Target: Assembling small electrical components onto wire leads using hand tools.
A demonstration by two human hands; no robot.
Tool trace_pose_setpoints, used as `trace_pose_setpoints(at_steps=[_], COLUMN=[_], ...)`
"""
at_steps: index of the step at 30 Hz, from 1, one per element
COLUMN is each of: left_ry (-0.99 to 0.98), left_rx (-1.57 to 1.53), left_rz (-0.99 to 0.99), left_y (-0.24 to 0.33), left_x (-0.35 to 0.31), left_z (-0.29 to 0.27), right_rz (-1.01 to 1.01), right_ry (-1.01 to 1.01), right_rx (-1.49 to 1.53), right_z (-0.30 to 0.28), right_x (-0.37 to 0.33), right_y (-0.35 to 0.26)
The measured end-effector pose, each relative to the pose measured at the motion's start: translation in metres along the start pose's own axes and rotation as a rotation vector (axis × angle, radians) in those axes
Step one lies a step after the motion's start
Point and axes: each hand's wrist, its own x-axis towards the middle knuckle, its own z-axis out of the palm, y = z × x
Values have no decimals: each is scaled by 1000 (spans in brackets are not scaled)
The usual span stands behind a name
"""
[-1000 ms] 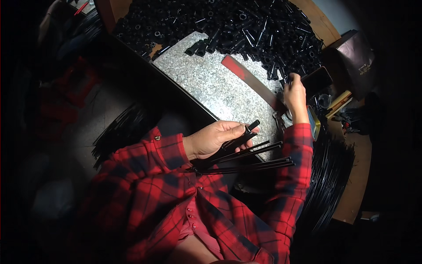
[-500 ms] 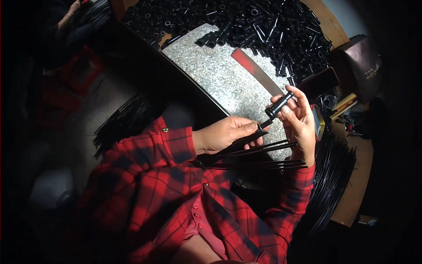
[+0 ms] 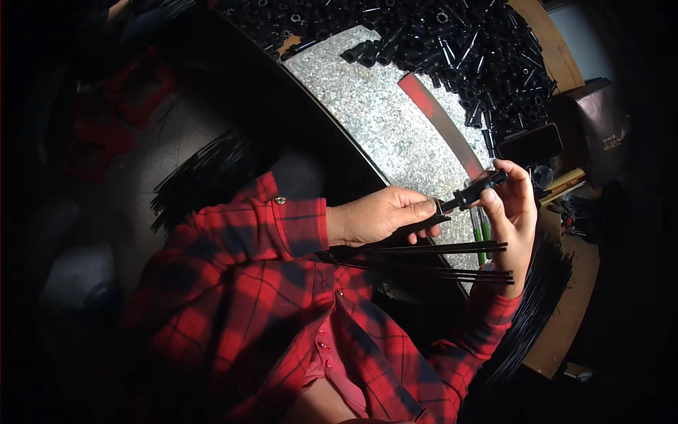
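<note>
My left hand [image 3: 385, 214] grips a bundle of thin black rods [image 3: 452, 260] that fan out to the right below it, with one rod raised between thumb and finger. My right hand [image 3: 510, 215] holds a short black plastic sleeve [image 3: 474, 191] by its end, and the sleeve's other end meets the tip of the raised rod. Both hands hover over the near edge of a speckled grey metal sheet [image 3: 381, 120].
A large heap of black plastic sleeves [image 3: 459, 42] covers the far side of the sheet. A flat red-tinted strip [image 3: 441, 120] lies across the sheet. Bundles of long black rods lie at the left [image 3: 205, 177] and lower right [image 3: 537, 304]. A wooden bench edge [image 3: 565, 318] runs on the right.
My right hand came back from the heap with a black sleeve and brought it to the rod tip held by my left hand. The view has shifted slightly.
</note>
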Motion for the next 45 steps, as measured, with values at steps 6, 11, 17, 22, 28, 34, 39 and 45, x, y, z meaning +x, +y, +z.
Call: trace_pose_setpoints(at_steps=[6,11,17,22,28,34,39,45], left_ry=[14,12,34,69,74,76,109,52], left_rx=[50,142,234,278,259,215,60,60], left_rz=[53,128,179,178,179,137,142,126], left_y=[0,-1,-3,-1,-3,0,-1,0], left_x=[-3,-4,-6,-7,-7,-8,-5,-9], left_z=[1,3,2,6,5,7,13,1], right_rz=[-7,-42,-34,-21,-44,11,60,3], right_ry=[-5,56,96,92,49,52,105,120], right_rx=[45,-93,-161,-176,-204,-64,128,99], right_z=[17,20,26,26,26,27,26,36], right_x=[-4,-8,-10,-11,-9,-10,-13,-9], right_y=[7,4,2,2,3,4,14,17])
